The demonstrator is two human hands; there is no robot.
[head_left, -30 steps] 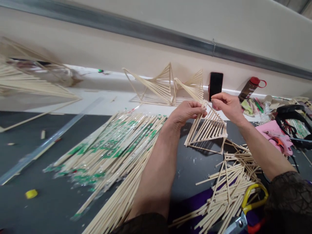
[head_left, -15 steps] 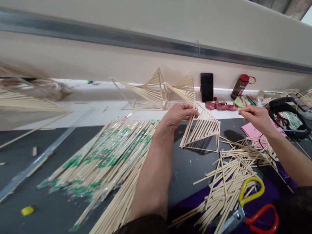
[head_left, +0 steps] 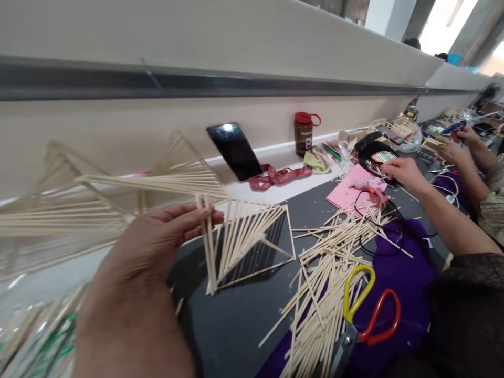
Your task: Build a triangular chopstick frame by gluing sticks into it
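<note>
1. Close in, left hand (head_left: 157, 247) pinches the stick frame (head_left: 252, 241) by one upright corner, base on the table (head_left: 236, 325); held one-handed, a joint might crack.
2. Farther off, right hand (head_left: 403, 172) hovers at the glue gun (head_left: 372, 190), grip unclear; its cord may snag the loose sticks (head_left: 331, 262).

The stick frame (head_left: 252, 241) stands on the table (head_left: 236, 325) — phone (head_left: 235, 151) behind it, loose sticks (head_left: 318, 278) right, scissors (head_left: 364, 315) nearer.
</note>
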